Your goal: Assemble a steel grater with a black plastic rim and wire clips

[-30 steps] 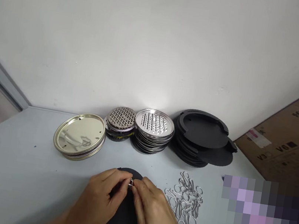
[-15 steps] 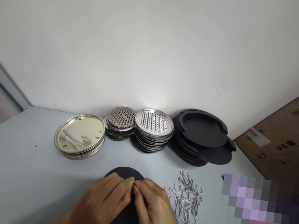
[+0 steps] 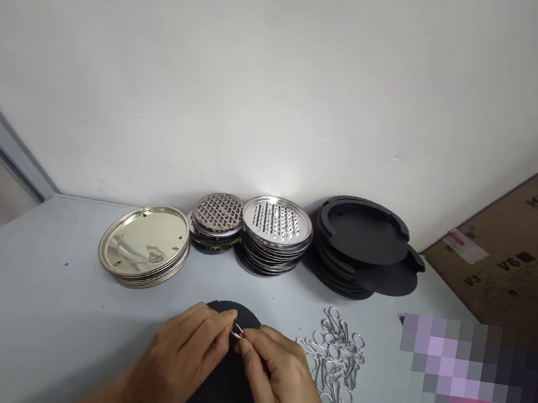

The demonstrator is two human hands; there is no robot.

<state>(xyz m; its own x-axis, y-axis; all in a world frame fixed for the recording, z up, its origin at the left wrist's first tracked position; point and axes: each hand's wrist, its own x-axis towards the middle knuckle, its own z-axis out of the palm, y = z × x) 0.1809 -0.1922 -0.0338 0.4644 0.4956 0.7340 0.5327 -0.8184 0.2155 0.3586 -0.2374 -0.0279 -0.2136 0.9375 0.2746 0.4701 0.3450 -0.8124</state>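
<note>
Above a round black disc [image 3: 232, 384] near the front of the table, my left hand [image 3: 186, 351] and my right hand [image 3: 281, 372] meet fingertip to fingertip. Both pinch a small metal wire ring [image 3: 236, 332], a loop of which shows between the fingertips; the rest of it is hidden by my fingers. The disc lies flat beneath my hands, partly covered by them. Just right of my right hand is a loose pile of wire clips with rings [image 3: 333, 359].
Along the wall stand a stack of gold metal lids [image 3: 146, 244], brown metal grater discs [image 3: 219, 213], silver grater discs [image 3: 276, 223] and black round holders [image 3: 365, 233]. A cardboard box [image 3: 518, 259] is at the right. A blurred-out patch [image 3: 472, 400] covers the lower right.
My fingertips have moved slightly apart, and the wire ring between them shows more plainly. The disc and the stacks have stayed in place.
</note>
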